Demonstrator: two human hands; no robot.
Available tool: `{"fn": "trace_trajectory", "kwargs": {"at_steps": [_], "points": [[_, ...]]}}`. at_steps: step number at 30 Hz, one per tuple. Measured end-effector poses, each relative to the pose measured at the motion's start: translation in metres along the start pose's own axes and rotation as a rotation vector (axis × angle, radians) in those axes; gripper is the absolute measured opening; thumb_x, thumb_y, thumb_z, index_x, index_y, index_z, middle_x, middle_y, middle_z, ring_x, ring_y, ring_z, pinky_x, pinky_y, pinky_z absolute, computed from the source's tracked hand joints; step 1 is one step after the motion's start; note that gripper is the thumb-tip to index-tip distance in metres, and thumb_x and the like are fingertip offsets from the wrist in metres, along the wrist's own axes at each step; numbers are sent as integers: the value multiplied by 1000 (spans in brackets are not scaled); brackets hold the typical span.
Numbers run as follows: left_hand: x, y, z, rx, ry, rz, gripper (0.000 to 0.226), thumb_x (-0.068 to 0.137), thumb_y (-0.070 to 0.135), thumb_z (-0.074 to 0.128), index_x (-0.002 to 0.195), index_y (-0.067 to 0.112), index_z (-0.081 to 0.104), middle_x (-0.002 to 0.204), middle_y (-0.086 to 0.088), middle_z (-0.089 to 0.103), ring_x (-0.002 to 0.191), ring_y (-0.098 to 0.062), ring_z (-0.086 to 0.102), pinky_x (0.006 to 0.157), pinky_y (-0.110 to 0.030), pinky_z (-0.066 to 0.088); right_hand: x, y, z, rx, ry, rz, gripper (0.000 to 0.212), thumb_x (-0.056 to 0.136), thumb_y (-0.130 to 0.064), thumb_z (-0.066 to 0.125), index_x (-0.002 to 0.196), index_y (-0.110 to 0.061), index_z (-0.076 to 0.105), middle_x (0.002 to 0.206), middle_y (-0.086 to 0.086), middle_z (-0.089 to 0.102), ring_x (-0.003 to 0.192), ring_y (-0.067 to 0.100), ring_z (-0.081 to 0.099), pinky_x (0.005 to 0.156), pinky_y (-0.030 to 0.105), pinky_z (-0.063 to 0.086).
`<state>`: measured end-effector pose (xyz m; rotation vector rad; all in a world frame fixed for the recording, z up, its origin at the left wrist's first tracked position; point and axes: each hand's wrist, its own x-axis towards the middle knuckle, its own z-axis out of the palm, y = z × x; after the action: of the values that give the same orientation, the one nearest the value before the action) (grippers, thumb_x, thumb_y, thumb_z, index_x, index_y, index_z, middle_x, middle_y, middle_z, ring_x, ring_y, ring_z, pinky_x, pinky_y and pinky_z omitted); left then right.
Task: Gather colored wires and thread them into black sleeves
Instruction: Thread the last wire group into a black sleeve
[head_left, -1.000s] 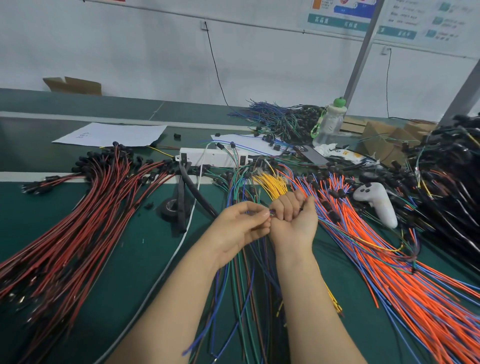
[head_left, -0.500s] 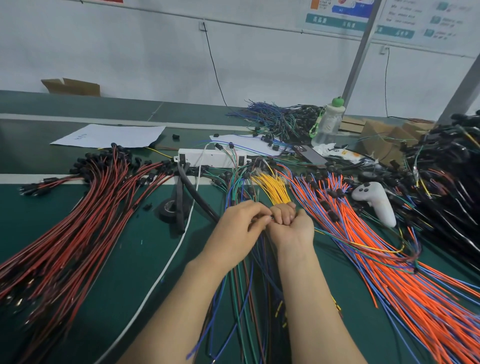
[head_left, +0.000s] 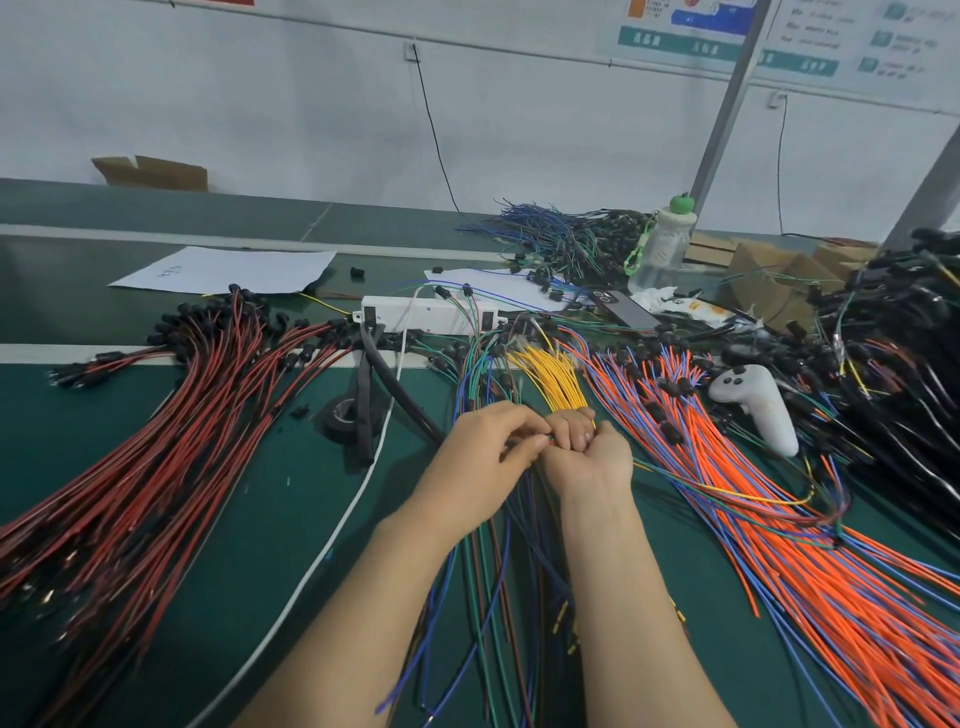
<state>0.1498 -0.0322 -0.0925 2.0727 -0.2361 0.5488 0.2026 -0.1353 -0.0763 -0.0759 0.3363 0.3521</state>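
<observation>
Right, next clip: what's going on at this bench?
A person is handling wires on a green bench. The left hand pinches wire ends against the right hand, whose fingers curl round a bunch of mixed wires that trails back toward the person. Beyond the hands lie yellow wires, with red wires to the left and orange wires to the right.

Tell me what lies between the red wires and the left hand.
Head view: between the red wires and the left hand lie a black tape roll, black sleeving across it, and a white cable on the green mat.
</observation>
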Motion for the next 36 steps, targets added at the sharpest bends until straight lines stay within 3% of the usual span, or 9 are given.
{"fn": "trace_trajectory", "kwargs": {"at_steps": [4, 7, 9, 11, 16, 22, 26, 32, 36], "points": [[-1, 0, 1, 59, 31, 49, 9, 88, 10, 61, 89, 12, 70, 78, 0, 62, 69, -12, 62, 71, -39, 56, 1, 1, 0, 24, -4, 22, 44, 104, -28, 30, 62, -14, 35, 39, -3, 24, 26, 11, 18, 27, 20, 15], [0, 1, -3, 33, 89, -51, 8, 87, 22, 65, 93, 20, 70, 73, 11, 63, 66, 1, 61, 69, -21, 53, 2, -1, 2, -42, -16, -46, 45, 104, -33, 29, 64, -14, 36, 38, -5, 24, 26, 10, 20, 29, 16, 14], [2, -8, -19, 157, 260, -234, 14, 86, 39, 64, 92, 27, 64, 68, 12, 64, 64, 0, 62, 66, -21, 51, 2, -3, 4, -61, -27, -98, 48, 105, -37, 27, 63, -15, 36, 38, -5, 25, 26, 9, 20, 29, 17, 12], [4, -21, -40, 317, 332, -504, 32, 88, 44, 58, 78, 14, 63, 62, 2, 68, 61, -17, 66, 68, -30, 55, 1, -4, 5, -72, -38, -125, 49, 105, -39, 26, 63, -15, 36, 39, -5, 25, 27, 8, 20, 30, 18, 12], [13, -35, -39, 46, 215, -890, 37, 93, 34, 55, 76, 1, 55, 41, -1, 61, 30, -11, 54, 53, -27, 55, 0, 1, 6, -101, -63, -130, 49, 104, -40, 27, 63, -15, 37, 39, -6, 24, 27, 8, 19, 30, 19, 12], [27, -42, -25, -218, 346, -972, 14, 92, 15, 54, 85, 3, 54, 50, -5, 60, 28, -6, 50, 33, -14, 36, -3, 1, 6, -137, -97, -129, 51, 104, -41, 26, 62, -16, 36, 39, -6, 24, 28, 8, 19, 31, 19, 12], [30, -33, -30, -449, 419, -894, 18, 91, 12, 54, 75, 5, 58, 40, 3, 56, 28, -3, 43, 32, -13, 35, -2, 1, 7, -124, -125, -119, 51, 104, -42, 26, 62, -16, 37, 39, -6, 24, 27, 8, 20, 31, 19, 13], [18, 4, -31, -1266, 384, -624, 11, 88, 12, 62, 79, 11, 57, 61, -3, 57, 45, -4, 54, 41, -14, 44, -3, 2, 8, 8, -228, -138, 50, 103, -41, 29, 63, -14, 39, 40, -5, 23, 28, 9, 20, 31, 19, 14], [12, 11, -13, -1302, 475, -604, 9, 88, 3, 59, 81, 5, 54, 63, -6, 58, 49, -5, 59, 46, -11, 48, -5, 3, 9, 47, -269, -164, 48, 103, -40, 30, 64, -13, 41, 41, -5, 23, 30, 9, 20, 31, 19, 16]]}}
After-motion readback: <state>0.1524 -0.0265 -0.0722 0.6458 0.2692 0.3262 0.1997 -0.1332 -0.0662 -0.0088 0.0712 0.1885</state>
